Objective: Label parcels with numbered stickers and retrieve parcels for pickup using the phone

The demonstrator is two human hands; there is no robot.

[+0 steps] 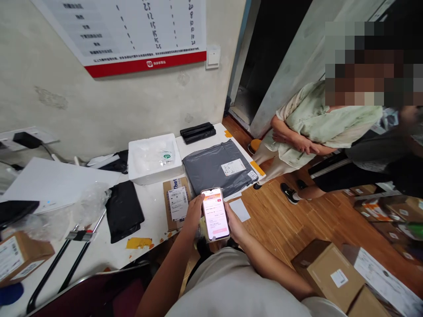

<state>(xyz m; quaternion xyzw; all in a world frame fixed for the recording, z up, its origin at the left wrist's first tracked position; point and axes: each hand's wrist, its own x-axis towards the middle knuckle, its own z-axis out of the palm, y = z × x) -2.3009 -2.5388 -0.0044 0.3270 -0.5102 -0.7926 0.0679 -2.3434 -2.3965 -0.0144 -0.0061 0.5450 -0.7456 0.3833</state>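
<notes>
A smartphone [215, 214] with a lit pink and white screen sits upright in front of my chest. My left hand [192, 214] grips its left edge, thumb resting near the top. My right hand [235, 225] cups its right edge and back from below. Just beyond the phone, on the white table [150, 207], lie a small brown labelled box [177, 202] and a grey plastic mailer bag [218, 167] with a white label.
A white foam box [153, 157], a black bag [123, 210], a black flat case [198, 131] and clear plastic wrap lie on the table. Cardboard boxes [330, 273] stand on the wooden floor at right. Another person in a pale green top [317, 119] stands by the doorway.
</notes>
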